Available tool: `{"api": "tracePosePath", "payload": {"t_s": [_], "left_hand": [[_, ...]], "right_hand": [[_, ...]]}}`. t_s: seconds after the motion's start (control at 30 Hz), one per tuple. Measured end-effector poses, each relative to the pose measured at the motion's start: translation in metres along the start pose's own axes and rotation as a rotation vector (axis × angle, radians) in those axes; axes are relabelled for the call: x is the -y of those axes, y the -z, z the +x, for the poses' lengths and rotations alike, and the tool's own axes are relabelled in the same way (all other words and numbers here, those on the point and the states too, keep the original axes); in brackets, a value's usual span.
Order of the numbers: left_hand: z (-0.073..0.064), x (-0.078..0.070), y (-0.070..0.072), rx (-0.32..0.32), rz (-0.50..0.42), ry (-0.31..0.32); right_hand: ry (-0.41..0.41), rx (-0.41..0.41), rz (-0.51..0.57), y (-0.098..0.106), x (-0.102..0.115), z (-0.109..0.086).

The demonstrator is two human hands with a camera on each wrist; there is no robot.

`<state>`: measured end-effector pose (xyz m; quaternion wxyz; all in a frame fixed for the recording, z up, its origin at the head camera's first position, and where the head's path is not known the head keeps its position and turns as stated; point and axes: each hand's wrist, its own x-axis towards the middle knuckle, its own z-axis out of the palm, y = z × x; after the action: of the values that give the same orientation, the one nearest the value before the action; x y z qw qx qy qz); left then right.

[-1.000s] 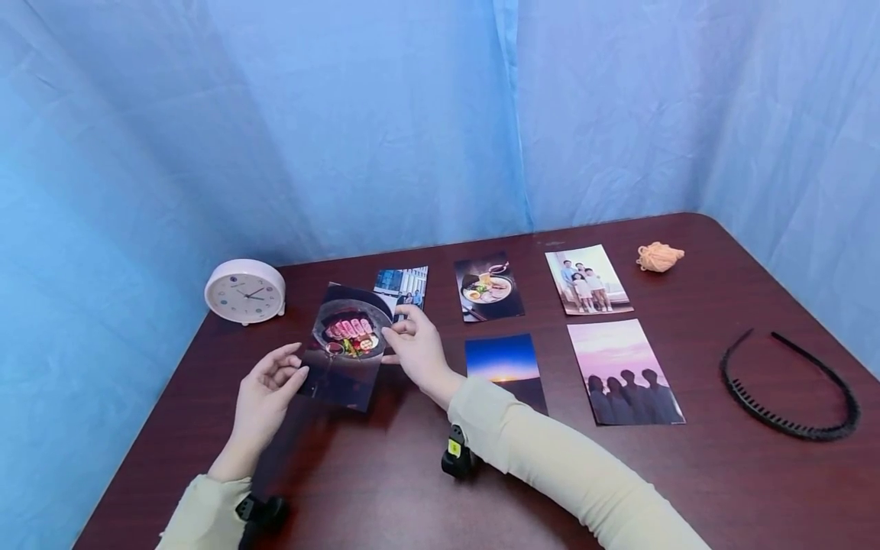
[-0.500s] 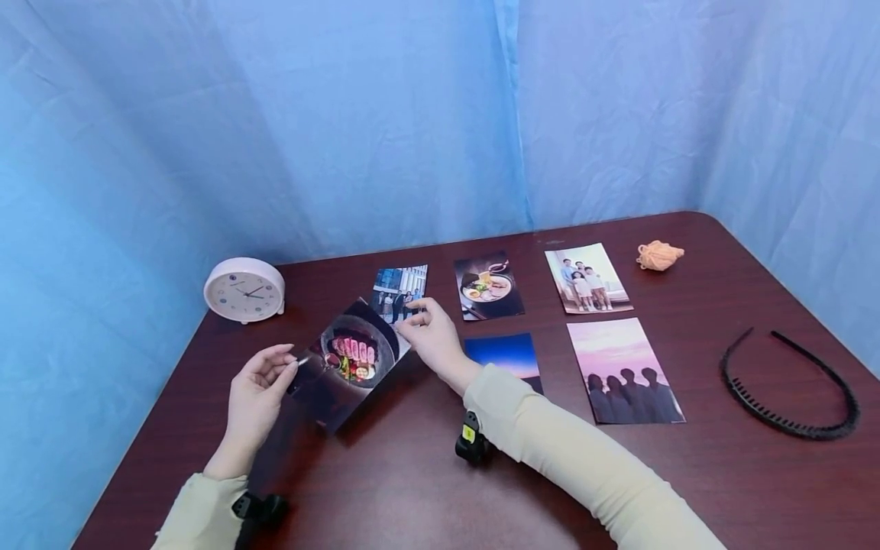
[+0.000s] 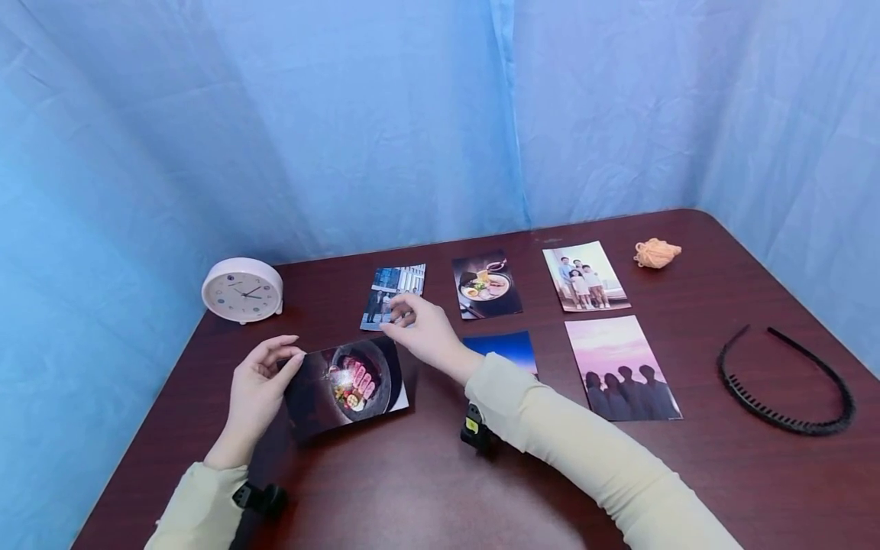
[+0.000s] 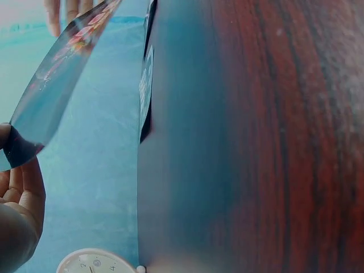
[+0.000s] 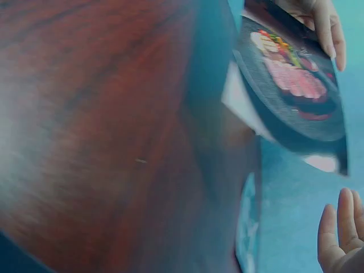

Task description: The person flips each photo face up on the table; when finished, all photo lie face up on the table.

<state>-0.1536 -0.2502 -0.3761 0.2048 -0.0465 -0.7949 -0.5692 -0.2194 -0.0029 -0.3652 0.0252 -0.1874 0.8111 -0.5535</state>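
My left hand pinches a steak photo by its left corner, between thumb and fingers. The print shows sliced meat on a dark plate and is held above the table, turned sideways. In the left wrist view the photo bends slightly, with my left hand at its lower end. My right hand hovers just beyond the photo's far edge, holding nothing. It overlaps a photo of people before a building. The right wrist view shows a gap between my right hand and the steak photo.
A ramen photo, a family photo, a silhouettes photo and a partly covered sunset photo lie on the table. Around them are a white clock, peach yarn and a black headband.
The steak photo has turned clockwise from upright to sideways in my left hand. My right hand has let go of its edge, and more of the building photo shows.
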Motion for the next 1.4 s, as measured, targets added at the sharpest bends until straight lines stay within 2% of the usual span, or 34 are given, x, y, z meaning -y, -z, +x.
{"api": "tracePosePath", "payload": {"t_s": [0.2,0.4,0.6,0.73,0.83,1.07,1.27,1.4], "left_hand": [[0.003,-0.004,-0.002,0.027,0.085,-0.033],[0.006,-0.011,-0.006,0.059,0.186,-0.072],[0.005,-0.039,-0.016,0.098,0.22,-0.104],[0.005,-0.054,-0.022,0.122,0.252,-0.107],[0.007,-0.052,-0.024,0.144,0.256,-0.119],[0.016,-0.023,-0.025,0.175,0.25,-0.115],[0.016,-0.018,-0.025,0.204,0.236,-0.09],[0.016,-0.016,-0.024,0.191,0.233,-0.068]], "right_hand": [[0.062,0.101,-0.057,0.001,0.014,0.001],[0.116,0.225,-0.155,-0.003,0.016,-0.003],[0.153,0.35,-0.294,-0.008,0.016,-0.01],[0.175,0.375,-0.34,-0.011,0.015,-0.012],[0.189,0.374,-0.347,-0.012,0.014,-0.013],[0.164,0.38,-0.366,-0.012,0.013,-0.014],[0.147,0.39,-0.377,-0.014,0.011,-0.015],[0.149,0.384,-0.365,-0.014,0.009,-0.016]]}}
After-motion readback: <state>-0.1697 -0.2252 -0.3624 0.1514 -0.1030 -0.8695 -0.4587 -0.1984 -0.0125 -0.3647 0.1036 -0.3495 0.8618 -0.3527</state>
